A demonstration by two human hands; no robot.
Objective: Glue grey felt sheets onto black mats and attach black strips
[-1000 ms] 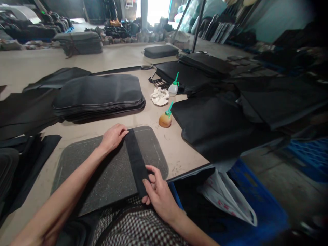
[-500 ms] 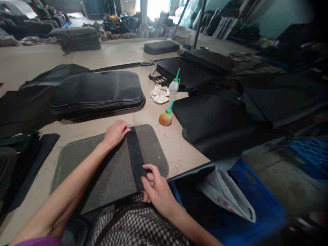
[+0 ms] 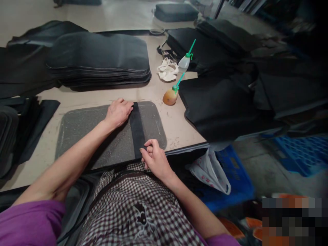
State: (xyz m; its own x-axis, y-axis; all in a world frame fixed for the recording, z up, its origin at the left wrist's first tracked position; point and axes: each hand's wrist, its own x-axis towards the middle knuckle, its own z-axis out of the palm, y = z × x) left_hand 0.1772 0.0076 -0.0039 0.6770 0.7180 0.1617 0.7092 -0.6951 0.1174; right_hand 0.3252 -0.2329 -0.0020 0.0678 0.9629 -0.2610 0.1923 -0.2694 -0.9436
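Observation:
A rounded grey panel (image 3: pixel 79 121) with a speckled face lies on the table in front of me. Across its right part runs a flat black strip (image 3: pixel 137 128), from the far edge to the near edge. At the strip's far end, my left hand (image 3: pixel 120 112) is closed, its fingertips gripping the end by the panel's edge. My right hand (image 3: pixel 155 158) is closed at the near end, with thumb and forefinger pinching the strip close to the table edge.
Behind the panel stands a stack of black panels (image 3: pixel 99 58). An amber-filled squeeze bottle (image 3: pixel 170 96), a clear one (image 3: pixel 183 64) and a crumpled white cloth (image 3: pixel 167 69) stand to its right. Black sheets (image 3: pixel 220 106) cover the right side. A blue crate (image 3: pixel 230 184) sits below the table edge.
The view has tilted downward, so the table things sit higher in the picture. Both hands stay at the strip's two ends; the strip lies much as before.

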